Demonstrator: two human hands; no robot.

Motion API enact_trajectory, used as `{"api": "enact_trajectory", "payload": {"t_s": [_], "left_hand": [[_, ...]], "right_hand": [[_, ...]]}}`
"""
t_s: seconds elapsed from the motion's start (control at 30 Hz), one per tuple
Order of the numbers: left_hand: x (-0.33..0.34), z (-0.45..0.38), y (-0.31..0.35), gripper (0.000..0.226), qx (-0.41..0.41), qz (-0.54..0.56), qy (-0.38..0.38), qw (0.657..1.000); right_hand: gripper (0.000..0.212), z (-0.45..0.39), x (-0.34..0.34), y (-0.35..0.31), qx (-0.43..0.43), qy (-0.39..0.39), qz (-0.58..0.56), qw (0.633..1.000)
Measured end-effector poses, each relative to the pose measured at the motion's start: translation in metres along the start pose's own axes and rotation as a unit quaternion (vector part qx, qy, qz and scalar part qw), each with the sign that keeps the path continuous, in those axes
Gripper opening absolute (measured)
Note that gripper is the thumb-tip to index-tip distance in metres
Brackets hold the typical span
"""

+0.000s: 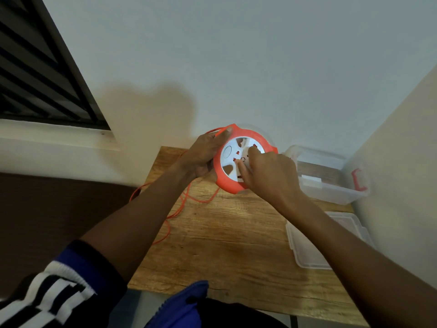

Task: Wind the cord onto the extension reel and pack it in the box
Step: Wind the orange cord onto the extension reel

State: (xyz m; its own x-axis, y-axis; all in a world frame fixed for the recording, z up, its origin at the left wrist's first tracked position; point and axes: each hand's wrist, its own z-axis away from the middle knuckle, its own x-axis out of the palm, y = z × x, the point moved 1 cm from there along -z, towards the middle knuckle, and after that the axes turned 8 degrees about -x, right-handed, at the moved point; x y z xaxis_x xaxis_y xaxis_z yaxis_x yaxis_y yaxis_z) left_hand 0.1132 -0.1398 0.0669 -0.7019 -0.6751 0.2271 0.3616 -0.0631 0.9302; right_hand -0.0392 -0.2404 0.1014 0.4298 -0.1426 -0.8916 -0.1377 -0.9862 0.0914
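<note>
The left hand grips the reel by its rim above the table; right fingers press its white face. Loose cord trails left — turn steadily, guiding slack in. The box waits just right.

We see a wooden table set against a white wall; a louvred window above a pale sill occupies our upper left.

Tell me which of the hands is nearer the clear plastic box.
Right. The right hand rests on the reel's white face, next to the clear plastic box; the left hand grips the reel's far side, away from it.
</note>
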Motion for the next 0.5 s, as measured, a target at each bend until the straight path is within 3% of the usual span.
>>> {"api": "enact_trajectory", "payload": {"t_s": [0.13, 0.2, 0.3, 0.4, 0.5], "left_hand": [[-0.005, 0.002, 0.009, 0.059, -0.013, -0.013, -0.024, 1.0], [-0.008, 0.001, 0.012, 0.055, -0.014, -0.02, -0.03, 0.999], [-0.009, 0.002, 0.015, 0.041, -0.01, -0.026, -0.036, 0.999], [-0.013, 0.001, 0.014, 0.042, -0.017, -0.042, -0.044, 0.998], [-0.012, 0.001, 0.013, 0.036, -0.031, -0.069, -0.05, 0.996]], "right_hand": [[0.012, 0.003, -0.02, 0.007, -0.156, 0.023, 0.012, 0.987], [0.024, 0.004, -0.021, 0.009, -0.205, -0.035, -0.007, 0.978], [0.056, 0.004, -0.018, 0.008, -0.243, -0.134, 0.054, 0.959], [0.071, 0.001, -0.017, 0.007, -0.266, -0.155, 0.099, 0.946], [0.071, -0.004, -0.021, 0.008, -0.277, -0.17, 0.121, 0.938]]}}
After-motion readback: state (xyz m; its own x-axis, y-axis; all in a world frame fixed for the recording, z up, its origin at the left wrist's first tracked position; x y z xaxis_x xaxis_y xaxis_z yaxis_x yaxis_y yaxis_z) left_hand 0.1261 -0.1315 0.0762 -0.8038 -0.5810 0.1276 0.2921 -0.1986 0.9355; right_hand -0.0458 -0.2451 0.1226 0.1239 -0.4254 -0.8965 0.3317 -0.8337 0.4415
